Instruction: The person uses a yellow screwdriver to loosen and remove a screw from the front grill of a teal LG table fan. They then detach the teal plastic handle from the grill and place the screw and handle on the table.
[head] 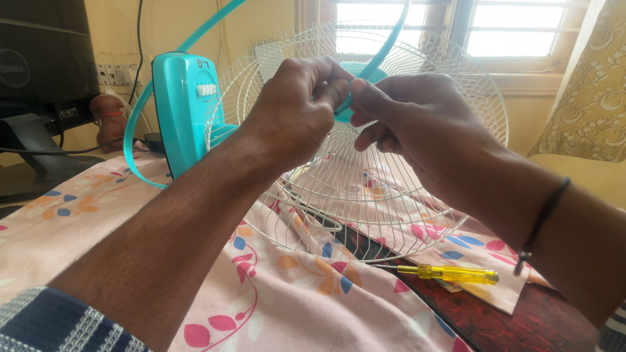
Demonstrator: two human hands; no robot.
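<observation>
- Teal band (385,49): thin plastic strip, upper centre of the frame, arcing up past the top edge; another stretch loops down at left, round the teal fan body, to the cloth.
- Pinched at centre frame, in front of the grille hub, between both hands.
- Left hand (293,111): fingers curled tight, thumb and forefinger closed on the band end, knuckles toward the camera.
- Right hand (417,120): thumb and forefinger pressed together on the same band, just beside the left fingertips; remaining fingers bent loosely underneath. Dark cord round the wrist at right.
- Grille (391,195): round white wire fan guard, standing tilted behind the hands, lower rim resting on the cloth; teal hub mostly hidden by the fingers.
- Fan body (182,107): teal, upright, upper left, white buttons near its top, touching the grille's left rim.
- Cloth (274,300): pink with floral print, spread under everything, lower half of the frame.
- Screwdriver (450,274): yellow handle, lying flat at lower right, near the grille's lower rim, on the cloth edge by dark red tabletop.
- Monitor (42,58): dark, far upper left.
- Window behind the grille, top right; patterned curtain at far right.
</observation>
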